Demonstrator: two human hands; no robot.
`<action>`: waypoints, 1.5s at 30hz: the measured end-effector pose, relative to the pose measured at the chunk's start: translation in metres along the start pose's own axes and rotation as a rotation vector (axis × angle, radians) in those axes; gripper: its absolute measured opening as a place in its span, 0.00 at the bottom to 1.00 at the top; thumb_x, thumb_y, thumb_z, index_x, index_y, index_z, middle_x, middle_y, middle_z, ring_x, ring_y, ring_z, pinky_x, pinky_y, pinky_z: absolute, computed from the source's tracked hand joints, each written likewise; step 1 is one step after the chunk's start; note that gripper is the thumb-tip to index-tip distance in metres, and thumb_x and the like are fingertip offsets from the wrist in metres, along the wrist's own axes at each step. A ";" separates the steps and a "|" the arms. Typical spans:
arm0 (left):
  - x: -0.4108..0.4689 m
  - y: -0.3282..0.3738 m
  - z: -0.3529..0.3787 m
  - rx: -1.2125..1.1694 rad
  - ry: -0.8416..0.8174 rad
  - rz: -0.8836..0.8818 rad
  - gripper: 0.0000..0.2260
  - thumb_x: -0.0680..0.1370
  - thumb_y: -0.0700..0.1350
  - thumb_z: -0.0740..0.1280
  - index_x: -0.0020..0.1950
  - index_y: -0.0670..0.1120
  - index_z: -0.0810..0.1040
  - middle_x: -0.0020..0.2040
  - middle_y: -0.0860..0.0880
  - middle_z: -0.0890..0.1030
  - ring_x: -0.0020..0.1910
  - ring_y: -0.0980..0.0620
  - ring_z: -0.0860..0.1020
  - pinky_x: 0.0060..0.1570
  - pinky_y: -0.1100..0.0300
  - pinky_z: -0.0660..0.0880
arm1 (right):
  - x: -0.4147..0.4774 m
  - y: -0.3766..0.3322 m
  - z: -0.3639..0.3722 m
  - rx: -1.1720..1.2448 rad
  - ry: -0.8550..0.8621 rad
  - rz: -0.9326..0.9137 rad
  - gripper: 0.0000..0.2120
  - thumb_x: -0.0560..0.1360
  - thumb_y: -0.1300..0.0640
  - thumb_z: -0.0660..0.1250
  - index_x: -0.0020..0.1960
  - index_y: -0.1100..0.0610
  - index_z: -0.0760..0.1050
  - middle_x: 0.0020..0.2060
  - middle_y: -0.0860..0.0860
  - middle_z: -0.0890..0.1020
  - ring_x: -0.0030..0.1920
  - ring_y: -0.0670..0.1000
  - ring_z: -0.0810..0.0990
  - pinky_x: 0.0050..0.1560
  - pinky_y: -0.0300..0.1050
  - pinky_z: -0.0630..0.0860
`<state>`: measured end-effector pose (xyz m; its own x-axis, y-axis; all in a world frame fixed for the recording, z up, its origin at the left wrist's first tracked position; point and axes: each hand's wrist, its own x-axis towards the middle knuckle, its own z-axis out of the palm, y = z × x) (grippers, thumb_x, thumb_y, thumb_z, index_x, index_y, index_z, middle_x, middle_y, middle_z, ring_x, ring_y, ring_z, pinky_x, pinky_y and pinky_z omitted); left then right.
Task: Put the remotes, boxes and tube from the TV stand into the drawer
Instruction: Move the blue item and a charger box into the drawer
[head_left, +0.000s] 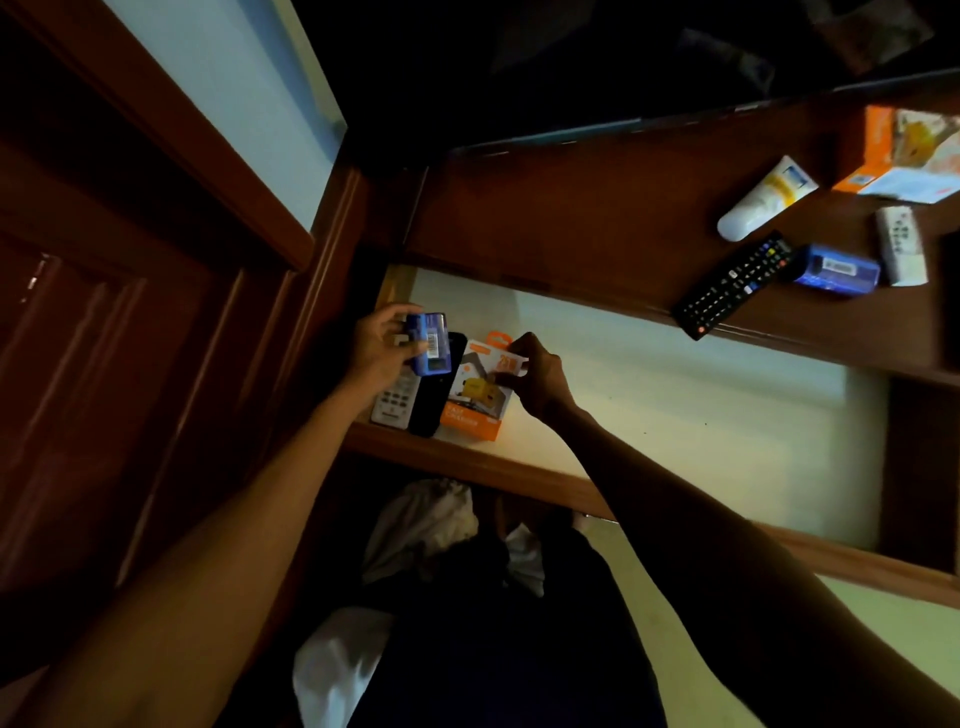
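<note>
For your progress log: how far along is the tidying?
Done: a white remote, a black remote and an orange box lie in the drawer. In hand: the left hand holds a blue box; the right hand grips the orange box. Left on the stand: tube, two remotes, two boxes.

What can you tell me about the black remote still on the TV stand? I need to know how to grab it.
The black remote is long, slim and plastic-looking, lying face up with rows of small buttons, some coloured, and a red button at its near end. It lies slantwise on the wooden TV stand, that near end poking slightly past the front edge above the open drawer. Its far end meets or overlaps a blue box, near a white tube. No hand touches it.
</note>
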<state>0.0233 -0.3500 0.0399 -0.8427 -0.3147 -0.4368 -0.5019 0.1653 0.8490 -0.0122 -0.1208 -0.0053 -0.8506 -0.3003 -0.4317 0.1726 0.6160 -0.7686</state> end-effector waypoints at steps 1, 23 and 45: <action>0.000 0.001 -0.002 -0.006 0.004 -0.005 0.19 0.72 0.30 0.71 0.62 0.42 0.77 0.57 0.38 0.79 0.56 0.38 0.79 0.48 0.40 0.80 | 0.000 0.001 0.000 -0.011 -0.014 0.003 0.20 0.70 0.60 0.75 0.56 0.65 0.69 0.55 0.60 0.81 0.51 0.58 0.80 0.45 0.49 0.79; -0.005 0.033 0.017 -0.093 -0.073 -0.053 0.19 0.73 0.29 0.70 0.62 0.41 0.75 0.52 0.45 0.79 0.47 0.48 0.80 0.32 0.60 0.82 | -0.016 0.006 -0.034 -0.182 -0.057 0.012 0.29 0.75 0.46 0.69 0.69 0.58 0.67 0.67 0.59 0.75 0.64 0.59 0.75 0.60 0.52 0.74; -0.025 0.023 0.155 1.216 -0.499 0.505 0.13 0.75 0.46 0.69 0.59 0.50 0.73 0.54 0.44 0.78 0.57 0.44 0.70 0.52 0.51 0.65 | -0.076 0.117 -0.077 -0.505 -0.060 0.190 0.35 0.79 0.42 0.59 0.79 0.52 0.48 0.79 0.56 0.43 0.79 0.61 0.44 0.75 0.64 0.56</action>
<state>0.0024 -0.1935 0.0241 -0.8311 0.3377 -0.4419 0.2346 0.9333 0.2720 0.0349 0.0300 -0.0263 -0.7955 -0.1816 -0.5781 0.0475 0.9324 -0.3582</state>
